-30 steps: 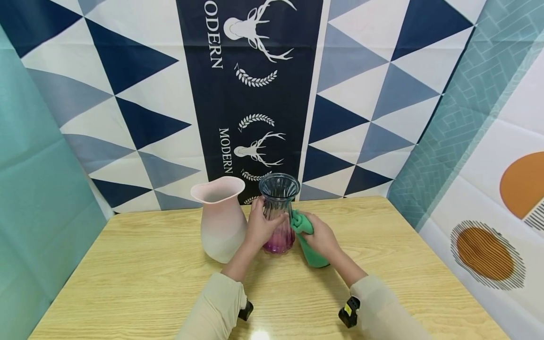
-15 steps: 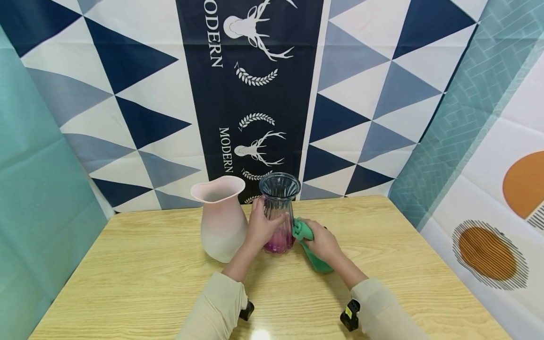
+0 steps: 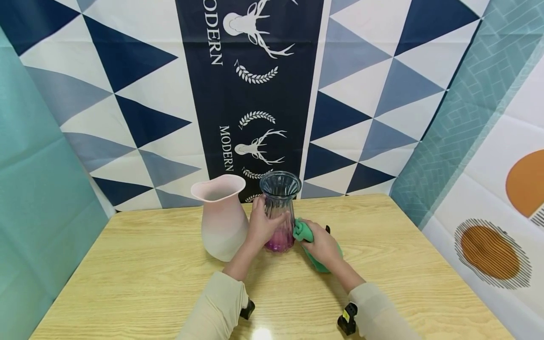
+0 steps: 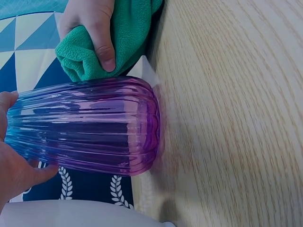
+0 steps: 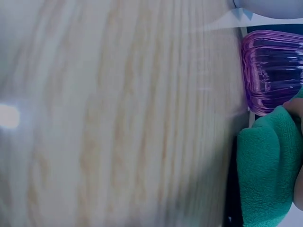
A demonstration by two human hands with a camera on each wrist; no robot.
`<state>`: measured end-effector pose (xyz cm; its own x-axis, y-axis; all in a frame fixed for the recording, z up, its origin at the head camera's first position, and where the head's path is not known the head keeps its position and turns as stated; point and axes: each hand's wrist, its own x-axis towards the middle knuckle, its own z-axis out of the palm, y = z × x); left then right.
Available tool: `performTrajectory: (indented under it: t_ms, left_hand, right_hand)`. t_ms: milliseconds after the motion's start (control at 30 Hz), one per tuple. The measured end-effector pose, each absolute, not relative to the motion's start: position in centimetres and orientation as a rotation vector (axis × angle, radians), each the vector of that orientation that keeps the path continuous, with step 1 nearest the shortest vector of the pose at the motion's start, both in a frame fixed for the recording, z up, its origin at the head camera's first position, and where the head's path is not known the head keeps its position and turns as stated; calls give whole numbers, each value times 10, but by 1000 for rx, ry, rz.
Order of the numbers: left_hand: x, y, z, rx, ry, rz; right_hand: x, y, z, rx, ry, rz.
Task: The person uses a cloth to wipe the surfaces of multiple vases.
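My left hand (image 3: 260, 227) grips the ribbed glass vase (image 3: 280, 241) round its middle, thumb on the near side. The vase stands upright, blue-grey at its flared rim and purple at its base. A folded green cloth (image 3: 302, 231) is held in my right hand (image 3: 324, 244), bunched against the vase's right side. In the left wrist view the cloth (image 4: 78, 59) meets the glass (image 4: 85, 123) near its lower half. The right wrist view catches the cloth's hanging part (image 5: 265, 165) beside the purple base (image 5: 270, 71).
A matte pink-and-white vase (image 3: 223, 231) stands close on the left of the glass one. The wooden table (image 3: 148, 283) runs back to a patterned cloth backdrop (image 3: 255, 94). A small black object (image 3: 327, 229), partly hidden, shows behind my right hand.
My right hand and the cloth have slid down the vase's right side a little, then stayed low. The left hand keeps its hold and the vase stays in place.
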<state>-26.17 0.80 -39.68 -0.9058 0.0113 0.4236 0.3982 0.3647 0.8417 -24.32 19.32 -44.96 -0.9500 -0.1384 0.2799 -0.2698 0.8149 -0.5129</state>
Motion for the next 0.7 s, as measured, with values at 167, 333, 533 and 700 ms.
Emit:
performTrajectory:
  t_ms: [167, 333, 533, 700]
  left_hand:
    - [-261, 8, -395, -362, -2281, -1556]
    - [-261, 8, -395, -350, -2292, -1557]
    - [-261, 8, -395, -347, -2294, -1557]
    - [-259, 9, -394, -339, -2313, -1556]
  right_hand:
    - [-243, 192, -453, 306, -2728, 844]
    - [-243, 190, -457, 282, -2721, 840]
    - [-244, 190, -460, 252, -2723, 860]
    - [-243, 190, -459, 236, -2721, 889]
